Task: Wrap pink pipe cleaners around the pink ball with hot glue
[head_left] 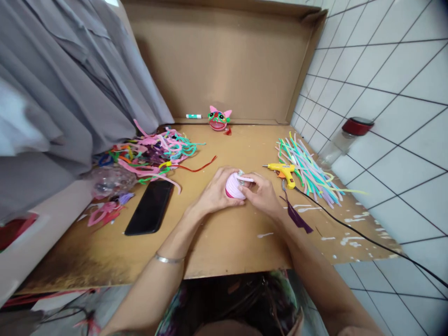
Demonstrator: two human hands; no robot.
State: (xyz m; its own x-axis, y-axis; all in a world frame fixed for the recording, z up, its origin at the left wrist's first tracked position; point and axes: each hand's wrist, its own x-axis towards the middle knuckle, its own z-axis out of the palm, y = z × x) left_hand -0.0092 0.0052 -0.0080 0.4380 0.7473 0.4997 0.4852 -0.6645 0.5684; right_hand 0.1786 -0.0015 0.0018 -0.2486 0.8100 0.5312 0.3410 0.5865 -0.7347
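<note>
A small round pink form (232, 186), wrapped in coiled pink pipe cleaner, sits between both hands above the cardboard work surface (227, 233). My left hand (213, 191) cups it from the left, fingers curled round it. On the right, my right hand (262, 193) pinches the loose pale pink pipe-cleaner end (246, 178) against the top of the form. A thin metal bangle (169, 259) circles my left wrist.
A yellow glue gun (284, 170) with a black cord (367, 240) lies right of the hands beside pastel pipe cleaners (311, 172). A black phone (150, 206) and a tangle of coloured pipe cleaners (154, 151) lie left. A finished pink-eared figure (219, 119) stands at the back. Grey cloth (63, 93) hangs left.
</note>
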